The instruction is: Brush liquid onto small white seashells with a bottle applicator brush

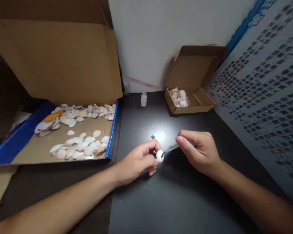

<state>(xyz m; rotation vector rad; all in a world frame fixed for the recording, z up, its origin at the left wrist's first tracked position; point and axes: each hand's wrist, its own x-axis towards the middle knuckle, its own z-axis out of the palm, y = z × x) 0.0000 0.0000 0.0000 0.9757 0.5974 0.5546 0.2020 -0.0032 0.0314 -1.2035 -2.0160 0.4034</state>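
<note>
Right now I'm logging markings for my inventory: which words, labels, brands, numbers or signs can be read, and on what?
None can be read.
Printed panel: rows of dark characters, too blurred.
Blue strip: pale outlined marks, too blurred.
Small bottle: any marking is too small to tell.

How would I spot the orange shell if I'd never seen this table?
Start at the large, blue-sided cardboard box on the left. Inside, go to the left end of the farther group of shells. The orange shell lies there, its bright colour setting it apart from its paler neighbours.
</note>
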